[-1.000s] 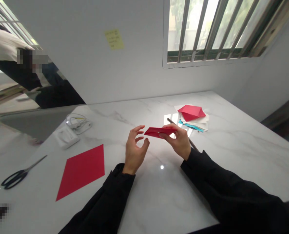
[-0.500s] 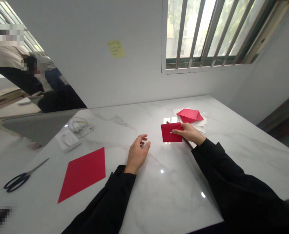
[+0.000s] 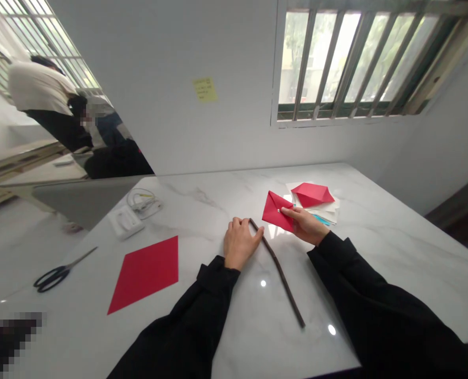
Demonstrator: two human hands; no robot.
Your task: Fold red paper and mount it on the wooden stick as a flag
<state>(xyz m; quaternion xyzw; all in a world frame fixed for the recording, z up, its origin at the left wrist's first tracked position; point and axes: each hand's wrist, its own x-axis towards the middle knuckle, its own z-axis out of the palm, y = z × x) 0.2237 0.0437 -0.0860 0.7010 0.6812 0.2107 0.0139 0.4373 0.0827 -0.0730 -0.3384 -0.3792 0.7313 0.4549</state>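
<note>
My right hand (image 3: 308,226) pinches a small folded red paper envelope (image 3: 272,210) above the table, thumb on its face by a small shiny spot. The envelope tilts, its pointed flap side towards me. A thin dark brown stick (image 3: 285,281) lies slantwise on the tabletop, its near end towards me. At the stick's far end is my left hand (image 3: 240,243), fingers curled and thumb against the stick; the fingertips are partly hidden. Behind my right hand, another folded red paper (image 3: 311,195) rests on white papers (image 3: 326,215), with a blue piece (image 3: 321,219) showing beneath.
On the left of the marble-patterned table (image 3: 226,347) lie a red paper sheet (image 3: 149,273), black-handled scissors (image 3: 63,271) and a white case (image 3: 125,222) beside a coiled cable (image 3: 142,202). A yellow note (image 3: 205,89) sticks to the wall. People are beyond the partition at upper left.
The stick, partly hidden under my right hand before, now lies further left against my left hand. The red envelope has tilted in my right hand. The view has shifted slightly.
</note>
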